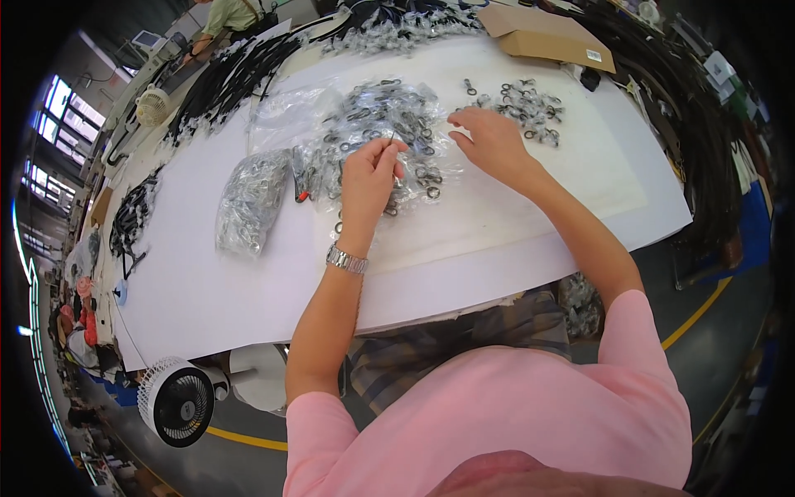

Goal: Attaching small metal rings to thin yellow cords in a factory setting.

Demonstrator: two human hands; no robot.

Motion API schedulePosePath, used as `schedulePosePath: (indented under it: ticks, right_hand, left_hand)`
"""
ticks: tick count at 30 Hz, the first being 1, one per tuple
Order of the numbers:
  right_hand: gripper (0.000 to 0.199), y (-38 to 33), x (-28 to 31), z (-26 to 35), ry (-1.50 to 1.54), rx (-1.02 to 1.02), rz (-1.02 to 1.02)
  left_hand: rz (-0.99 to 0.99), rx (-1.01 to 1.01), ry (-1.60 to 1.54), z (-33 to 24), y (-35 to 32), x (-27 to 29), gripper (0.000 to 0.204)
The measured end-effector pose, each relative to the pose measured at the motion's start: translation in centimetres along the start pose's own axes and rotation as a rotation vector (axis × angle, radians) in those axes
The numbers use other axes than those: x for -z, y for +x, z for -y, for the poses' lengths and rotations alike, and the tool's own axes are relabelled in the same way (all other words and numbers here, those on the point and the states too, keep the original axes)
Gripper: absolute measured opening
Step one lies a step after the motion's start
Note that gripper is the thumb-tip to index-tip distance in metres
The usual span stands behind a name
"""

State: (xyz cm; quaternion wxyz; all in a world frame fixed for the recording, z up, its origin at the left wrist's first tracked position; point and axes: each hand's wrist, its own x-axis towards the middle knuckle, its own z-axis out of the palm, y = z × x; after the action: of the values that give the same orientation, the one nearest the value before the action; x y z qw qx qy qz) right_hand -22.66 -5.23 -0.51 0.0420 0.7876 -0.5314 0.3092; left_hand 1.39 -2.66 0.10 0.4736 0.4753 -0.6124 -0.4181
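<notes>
My left hand (369,176), with a metal watch on its wrist, is over a heap of small metal fittings (377,112) with dark rings, mixed with clear plastic wrap. Its thumb and fingers are pinched together, and a thin dark tip shows at them; what it belongs to I cannot make out. To the right, my right hand (495,142) hovers with thumb and forefinger apart and nothing visible between them. Just beyond it lies a smaller pile of similar ring-ended fittings (534,112). One single fitting (469,87) lies apart from that pile.
A full clear plastic bag (252,203) stands left of the heap, beside a dark tool with a red end (301,197). Bundled black straps (224,91) line the far left. An opened cardboard box (546,41) sits at the back right. A fan (178,402) is by the table's near-left edge.
</notes>
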Motion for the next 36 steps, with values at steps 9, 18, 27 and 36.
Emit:
schedulePosePath:
  ticks: [9,18,27,36]
  right_hand:
    - [0.014,6.8,-6.3,-2.7,-0.271,0.156,0.232]
    - [0.008,5.6,-2.2,1.2,0.094,0.039,0.083]
    - [0.014,1.1,-2.7,3.4,0.813,-0.252,0.069]
    - [0.017,-0.5,0.2,0.6,1.296,-0.413,0.659]
  left_hand:
    - [-0.037,-0.035,0.002,1.1,0.8,0.2,0.023]
    - [-0.058,-0.019,-0.044,1.6,0.6,0.9,0.022]
    - [0.197,0.091,-0.32,0.8,0.1,-0.2,0.025]
    - [0.095,0.111,-0.222,0.0,-0.2,-0.7,0.014]
